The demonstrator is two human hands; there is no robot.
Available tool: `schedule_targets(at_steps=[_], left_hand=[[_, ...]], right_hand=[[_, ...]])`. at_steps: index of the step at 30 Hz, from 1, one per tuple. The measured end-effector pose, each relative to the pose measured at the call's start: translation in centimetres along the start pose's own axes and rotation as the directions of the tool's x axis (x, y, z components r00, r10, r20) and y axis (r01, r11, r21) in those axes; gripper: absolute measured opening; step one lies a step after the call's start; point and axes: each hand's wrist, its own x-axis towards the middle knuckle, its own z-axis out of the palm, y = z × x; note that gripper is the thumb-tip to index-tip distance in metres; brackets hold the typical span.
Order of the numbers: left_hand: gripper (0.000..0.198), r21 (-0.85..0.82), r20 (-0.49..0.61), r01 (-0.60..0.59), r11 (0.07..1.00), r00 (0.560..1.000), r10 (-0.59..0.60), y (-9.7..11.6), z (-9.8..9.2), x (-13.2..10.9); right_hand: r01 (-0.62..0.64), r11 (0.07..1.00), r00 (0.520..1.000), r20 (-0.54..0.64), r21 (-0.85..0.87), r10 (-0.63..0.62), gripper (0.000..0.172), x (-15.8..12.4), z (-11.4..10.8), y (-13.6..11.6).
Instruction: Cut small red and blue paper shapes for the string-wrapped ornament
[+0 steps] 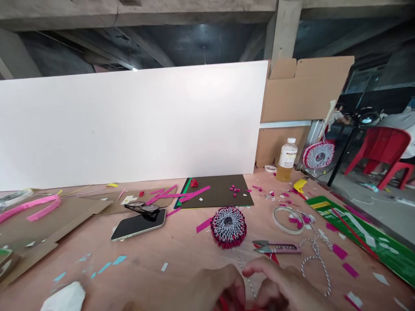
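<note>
My left hand (215, 283) and my right hand (283, 280) are close together at the bottom edge, fingers curled. Between them shows a little of a red piece (223, 303), mostly hidden by the fingers and cut off by the frame. A black-and-white twisted cord (249, 280) runs up from between the hands. Just beyond them lies a round, ring-shaped craft piece (228, 226) of grey-white cord with a dark pink edge. Thread snips (282, 247) with a pink handle rest near my right hand, beside a loop of the same cord (316, 257).
On the left are a phone (139, 224), glasses (142, 208) and cardboard (74, 216). A dark board (217, 194) lies by the white panel (129, 129). At right are a tape roll (275, 220), yellow cutter (300, 185), bottle (287, 160) and green board (366, 237).
</note>
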Motion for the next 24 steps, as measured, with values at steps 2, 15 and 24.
schedule_targets(at_steps=[2, 15, 24], left_hand=[[0.015, 0.036, -0.014, -0.010, 0.999, 1.000, 0.010, -0.3, 0.7, 0.2], [0.020, 0.215, -0.374, 0.073, 0.974, 0.927, 0.013, 2.0, -2.9, -4.9], [0.006, 0.022, -0.293, 0.119, 0.993, 0.950, -0.108, -4.9, -3.8, 2.9]], right_hand=[[0.052, 0.993, 0.997, -0.055, -0.104, -0.058, 0.051, 0.2, 0.2, 0.1], [0.073, 0.950, 0.845, -0.487, -0.304, -0.220, 0.032, -1.5, -4.9, -1.3], [-0.070, 0.734, 0.940, -0.290, -0.675, -0.177, 0.001, 3.0, -6.8, 3.4]])
